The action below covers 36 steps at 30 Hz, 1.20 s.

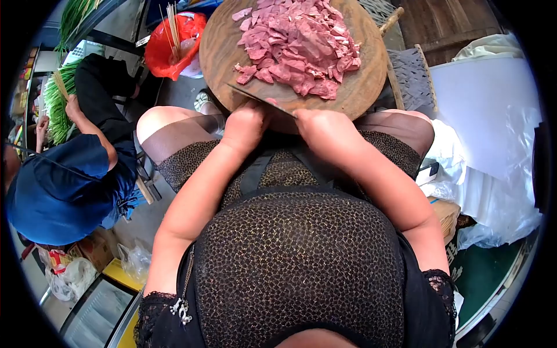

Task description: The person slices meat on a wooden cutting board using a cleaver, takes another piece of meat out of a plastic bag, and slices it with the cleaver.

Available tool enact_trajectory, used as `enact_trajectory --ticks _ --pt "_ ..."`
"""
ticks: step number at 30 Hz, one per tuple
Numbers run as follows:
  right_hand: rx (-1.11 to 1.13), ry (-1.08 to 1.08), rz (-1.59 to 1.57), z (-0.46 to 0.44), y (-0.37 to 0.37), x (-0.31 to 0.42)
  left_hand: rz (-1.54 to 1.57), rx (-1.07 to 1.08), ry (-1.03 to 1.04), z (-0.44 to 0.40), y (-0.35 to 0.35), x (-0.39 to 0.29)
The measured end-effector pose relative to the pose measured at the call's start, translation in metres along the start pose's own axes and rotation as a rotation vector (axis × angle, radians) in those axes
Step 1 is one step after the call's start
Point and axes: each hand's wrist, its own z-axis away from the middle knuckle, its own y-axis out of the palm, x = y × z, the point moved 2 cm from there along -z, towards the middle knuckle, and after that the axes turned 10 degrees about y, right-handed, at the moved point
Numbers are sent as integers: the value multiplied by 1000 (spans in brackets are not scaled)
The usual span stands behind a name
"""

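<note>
A: Head view's up. Hands?
B: Right hand [325, 127] is closed around the near end of a knife [249, 95]. Blade points away from it, up and to the left, slanting across the near rim of a round wooden chopping board [220, 58].
A: Left?
B: Left hand [246, 123] is just beside the blade, fingers curled in. A small pink bit [271, 101] shows by the fingertips, at the blade. Can't tell if I'm pinching it or if it's a fingertip.
A: Meat?
B: Sliced raw meat [301, 46], heaped on the far half of the board, loose flat pieces. A few lie apart from the heap on its left. The near strip of wood is bare, knife over it.
A: Board position?
B: Straight ahead of my torso, just beyond the knees; left knee [158, 123] and right knee [415, 124] spread to either side.
A: Left of board?
B: Red plastic bag [156, 52] near the rim, thin skewers [173, 35] standing up in it. Further left, a co-worker [58, 180] in a blue top, one hand on a bunch of sticks [60, 85], beside long green stalks [52, 116]. Well apart from my hands.
A: Right?
B: Woven seat [413, 75] near the board, then a white-topped table [481, 104] with clear plastic sheeting [519, 145] hanging at its side.
</note>
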Motion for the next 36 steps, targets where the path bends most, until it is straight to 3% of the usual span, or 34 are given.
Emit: enact_trajectory --ticks 2,3,4,6,7,8,10,12,14,22,24,28,32,36 --pt "-20 22 -40 -8 6 -4 -82 182 -101 -8 0 8" --pt "-163 -11 -79 -10 7 -6 -56 44 -62 -10 5 19" --pt "-305 -44 -116 -11 5 -7 -59 41 -65 -21 -5 15" --pt "-315 -31 -140 -7 -4 -7 693 21 -762 -32 -14 16" --pt "-281 -6 -165 -5 -10 -9 882 -51 -746 -28 -7 22" --pt "-252 17 -190 -3 -14 -12 884 -52 -745 -25 -11 21" --pt "-248 37 -178 6 -16 -18 608 57 -647 -18 -23 19" --pt "-210 69 -246 15 -17 -21 158 -13 -302 -10 -33 27" --pt "-170 84 -262 23 -18 -22 133 -75 -316 -7 -39 29" --pt "-175 -40 -185 37 -17 -20 36 125 -216 9 -16 9" --pt "-135 -77 -29 39 -16 -13 -173 112 29 15 -6 12" --pt "-147 -106 25 36 -11 -8 -290 59 106 15 -13 7" --pt "-54 -53 69 30 -13 -2 -317 143 144 18 -10 13" --pt "23 -30 76 19 -15 6 -232 63 103 13 -11 7"
